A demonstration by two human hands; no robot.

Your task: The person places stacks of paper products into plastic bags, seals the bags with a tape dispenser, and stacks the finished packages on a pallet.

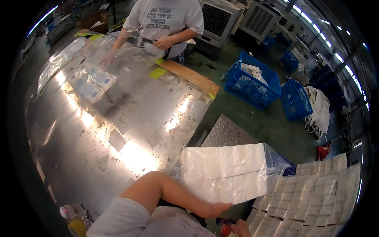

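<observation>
A clear plastic bag encloses a large block of white paper packs, lying at the table's near right corner. My left arm bends across the front of the table. My left hand is at the bag's near edge, its fingers together and seeming to grip the film; the fingertips show poorly. Just below and right, at the lower edge of the picture, my right hand closes at a small orange, rounded tool with a dark part. Its exact kind is unclear, and part of it is hidden.
Stacked white packs rise at the right. A metal table bears another bagged bundle; a co-worker stands beyond, handling clear film. Blue crates stand on the floor. A bottle with yellow liquid is near left.
</observation>
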